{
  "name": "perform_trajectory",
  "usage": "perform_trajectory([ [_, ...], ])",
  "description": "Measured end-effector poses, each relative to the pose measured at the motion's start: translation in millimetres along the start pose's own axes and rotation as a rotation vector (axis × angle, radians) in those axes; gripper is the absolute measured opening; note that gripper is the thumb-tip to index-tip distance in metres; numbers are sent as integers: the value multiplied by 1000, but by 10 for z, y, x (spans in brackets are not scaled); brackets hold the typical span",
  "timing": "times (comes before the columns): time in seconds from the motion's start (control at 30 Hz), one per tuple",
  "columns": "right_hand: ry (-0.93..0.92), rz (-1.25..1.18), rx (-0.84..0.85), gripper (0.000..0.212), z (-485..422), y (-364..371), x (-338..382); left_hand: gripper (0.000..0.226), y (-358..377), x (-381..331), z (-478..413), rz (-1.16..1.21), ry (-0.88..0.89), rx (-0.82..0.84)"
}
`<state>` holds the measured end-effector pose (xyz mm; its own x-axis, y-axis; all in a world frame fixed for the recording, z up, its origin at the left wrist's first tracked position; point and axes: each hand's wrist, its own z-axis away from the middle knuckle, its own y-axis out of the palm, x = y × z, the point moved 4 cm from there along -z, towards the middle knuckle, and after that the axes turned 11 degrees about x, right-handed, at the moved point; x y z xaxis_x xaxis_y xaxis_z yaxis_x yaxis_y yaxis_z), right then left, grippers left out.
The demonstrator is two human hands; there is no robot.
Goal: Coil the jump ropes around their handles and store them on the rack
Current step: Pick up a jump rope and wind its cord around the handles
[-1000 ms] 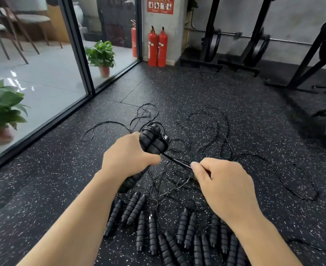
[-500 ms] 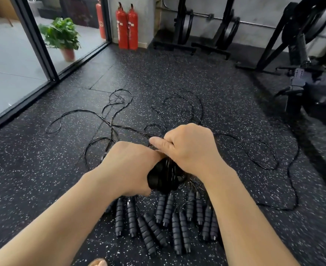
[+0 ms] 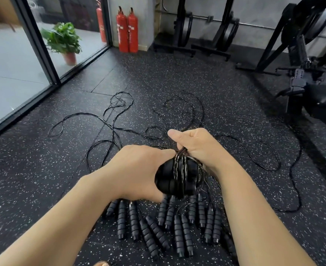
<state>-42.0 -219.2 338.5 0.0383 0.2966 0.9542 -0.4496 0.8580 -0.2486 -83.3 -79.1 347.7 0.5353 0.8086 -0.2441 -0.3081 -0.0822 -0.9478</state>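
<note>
Head view, one jump rope partly coiled. The left hand (image 3: 139, 169) gripped a pair of black handles (image 3: 170, 177) held together, fingers curled round them. The right hand (image 3: 198, 146) pinched the thin black cord (image 3: 180, 166) just above the handles, its grip closed on the strand. Several turns of cord already lay across the handle pair, so winding of this rope was judged to be under way but unfinished; how much of its cord remained loose could not be told, since it ran into the tangle beyond.

On the floor (image 3: 43, 169) just near of the hands lay a row of further handles (image 3: 179, 231), side by side in pairs, none of them wound. Their cords (image 3: 108, 121) trailed far and to both sides in loose, overlapping loops. By this showing, most of the ropes remained to be coiled.

No coiled rope was seen stored. Dark gym frames (image 3: 223, 33) stood at the far wall and to the right, well apart from the work; which, if any, was the storage rack could not be told. The storing step was judged not yet begun.
</note>
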Motion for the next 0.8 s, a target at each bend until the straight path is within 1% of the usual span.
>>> perform_trajectory([
  [0.07,2,-24,-48,56,5,-21,16,43,-9,8,-10,55,-3,9],
  [0.13,14,-45,-59,58,8,-30,21,44,-2,14,-20,95,4,25],
  [0.23,81,-99,-8,53,-8,16,-74,42,16,9,-15,177,7,25],
  [0.3,159,-159,39,44,-23,66,-214,39,26,8,-15,337,8,37],
  [0.33,195,-179,42,39,-35,83,-296,36,18,20,-24,462,10,25],
  [0.4,249,-156,21,37,-43,125,-413,33,-14,92,-47,656,-20,-50],
  [0.53,360,-123,-45,34,-41,240,-490,33,-14,296,-90,707,-154,-159],
  [0.7,215,71,-103,38,-4,228,-501,28,-23,669,-54,800,-324,-288],
  [0.8,179,239,-99,42,26,189,-498,24,-61,884,51,816,-422,-385],
])
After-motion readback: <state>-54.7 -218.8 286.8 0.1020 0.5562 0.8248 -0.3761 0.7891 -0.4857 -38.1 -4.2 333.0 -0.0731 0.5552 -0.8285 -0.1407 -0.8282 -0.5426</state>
